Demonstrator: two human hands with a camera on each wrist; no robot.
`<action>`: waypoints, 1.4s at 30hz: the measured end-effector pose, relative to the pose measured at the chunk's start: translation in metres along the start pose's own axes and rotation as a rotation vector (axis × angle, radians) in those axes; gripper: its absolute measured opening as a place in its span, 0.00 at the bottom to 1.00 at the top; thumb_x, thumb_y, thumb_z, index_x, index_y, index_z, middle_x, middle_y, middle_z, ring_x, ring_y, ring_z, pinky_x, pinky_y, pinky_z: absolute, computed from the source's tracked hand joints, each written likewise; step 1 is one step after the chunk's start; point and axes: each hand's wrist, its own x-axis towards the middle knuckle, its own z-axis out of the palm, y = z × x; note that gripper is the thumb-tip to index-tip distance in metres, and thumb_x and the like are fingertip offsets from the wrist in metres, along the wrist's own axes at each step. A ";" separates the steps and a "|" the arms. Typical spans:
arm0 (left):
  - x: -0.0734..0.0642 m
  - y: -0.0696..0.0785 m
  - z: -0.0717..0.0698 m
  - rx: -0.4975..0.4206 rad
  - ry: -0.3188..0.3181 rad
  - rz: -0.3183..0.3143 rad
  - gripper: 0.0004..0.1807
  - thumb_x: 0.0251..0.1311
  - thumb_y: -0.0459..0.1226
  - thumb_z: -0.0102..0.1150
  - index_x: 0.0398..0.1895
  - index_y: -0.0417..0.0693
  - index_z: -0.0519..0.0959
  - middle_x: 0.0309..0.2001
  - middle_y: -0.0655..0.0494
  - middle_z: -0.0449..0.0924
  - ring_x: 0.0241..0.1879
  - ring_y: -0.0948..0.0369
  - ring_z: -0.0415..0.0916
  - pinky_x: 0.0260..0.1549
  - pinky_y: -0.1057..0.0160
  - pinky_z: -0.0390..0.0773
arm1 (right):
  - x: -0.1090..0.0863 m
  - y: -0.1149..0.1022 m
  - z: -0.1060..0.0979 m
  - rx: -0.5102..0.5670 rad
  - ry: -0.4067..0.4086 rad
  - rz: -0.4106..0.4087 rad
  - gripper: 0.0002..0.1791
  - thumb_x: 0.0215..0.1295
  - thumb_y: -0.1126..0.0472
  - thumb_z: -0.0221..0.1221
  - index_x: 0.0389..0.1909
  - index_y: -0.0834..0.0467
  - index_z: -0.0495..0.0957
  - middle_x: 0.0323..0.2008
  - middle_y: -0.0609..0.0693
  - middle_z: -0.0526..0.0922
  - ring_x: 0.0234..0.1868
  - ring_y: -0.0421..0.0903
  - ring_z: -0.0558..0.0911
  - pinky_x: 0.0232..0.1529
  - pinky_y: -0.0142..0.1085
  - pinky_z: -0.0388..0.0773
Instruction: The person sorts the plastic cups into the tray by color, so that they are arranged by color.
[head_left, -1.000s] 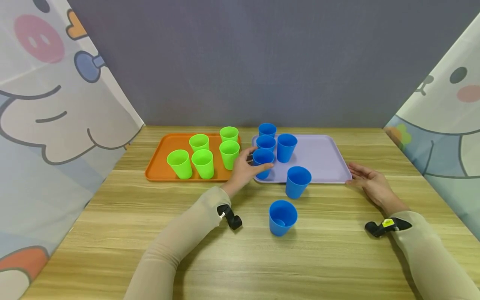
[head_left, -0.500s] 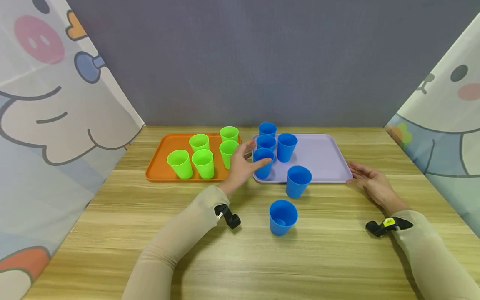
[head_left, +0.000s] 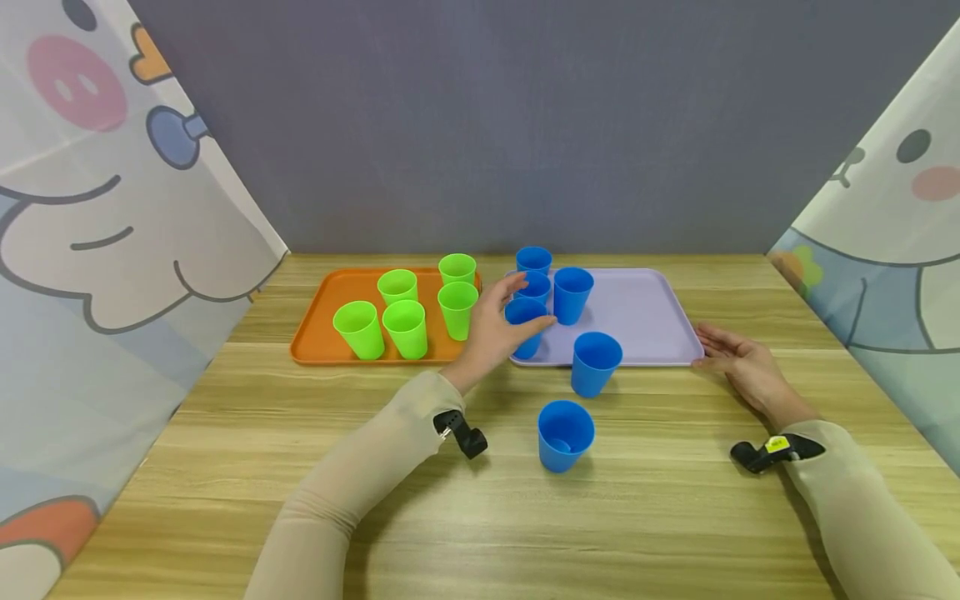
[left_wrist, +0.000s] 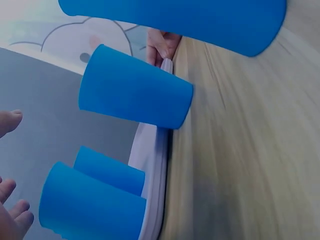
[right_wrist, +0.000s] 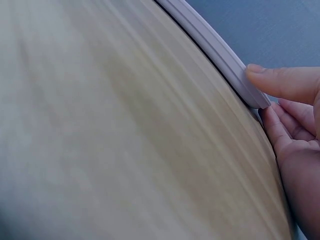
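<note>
My left hand (head_left: 491,329) is spread over the front-left blue cup (head_left: 527,346) on the lilac tray (head_left: 637,321). Its thumb crosses in front of that cup and its fingers reach behind it. In the left wrist view the fingers (left_wrist: 19,215) stand apart from the blue cups (left_wrist: 92,202) with nothing between them. My right hand (head_left: 750,379) holds the near right corner of the lilac tray. The right wrist view has the thumb (right_wrist: 285,82) on the tray rim (right_wrist: 215,47) and the other fingers at its corner, close to the tabletop.
Beside it stands an orange tray (head_left: 318,333) with several green cups (head_left: 407,331). Several blue cups (head_left: 573,296) share the lilac tray. Two more stand on the wooden table (head_left: 637,517): one blue cup (head_left: 592,379) by the tray's front edge, another blue cup (head_left: 558,454) nearer me.
The fingers of my left hand have shifted up and away from behind the front-left cup, first left, then right over it. The cups, both trays and my right hand stay put.
</note>
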 end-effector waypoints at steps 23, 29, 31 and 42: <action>0.004 0.016 0.022 -0.152 -0.340 0.006 0.41 0.51 0.34 0.76 0.69 0.36 0.67 0.63 0.41 0.74 0.64 0.54 0.71 0.63 0.60 0.69 | 0.001 0.001 -0.001 -0.007 -0.009 -0.011 0.34 0.51 0.92 0.53 0.49 0.56 0.83 0.49 0.45 0.85 0.49 0.37 0.83 0.49 0.27 0.78; 0.005 0.015 0.026 -0.105 -0.473 0.024 0.42 0.51 0.35 0.76 0.70 0.41 0.67 0.68 0.47 0.71 0.66 0.59 0.70 0.62 0.70 0.68 | 0.001 0.000 0.000 0.000 -0.009 -0.006 0.34 0.51 0.93 0.53 0.49 0.56 0.83 0.49 0.45 0.85 0.49 0.37 0.83 0.48 0.28 0.79; 0.006 0.014 0.027 -0.086 -0.506 0.042 0.42 0.52 0.35 0.76 0.70 0.41 0.67 0.68 0.48 0.71 0.66 0.60 0.69 0.62 0.71 0.67 | 0.000 -0.001 0.001 -0.001 -0.007 -0.005 0.34 0.51 0.92 0.53 0.49 0.56 0.83 0.48 0.45 0.85 0.49 0.37 0.83 0.48 0.28 0.79; 0.007 0.006 0.035 -0.036 -0.585 0.019 0.43 0.53 0.36 0.76 0.71 0.38 0.65 0.67 0.44 0.71 0.67 0.58 0.69 0.62 0.70 0.67 | 0.000 -0.001 0.001 0.007 -0.008 -0.003 0.33 0.51 0.92 0.53 0.49 0.57 0.84 0.48 0.46 0.86 0.48 0.38 0.84 0.48 0.28 0.79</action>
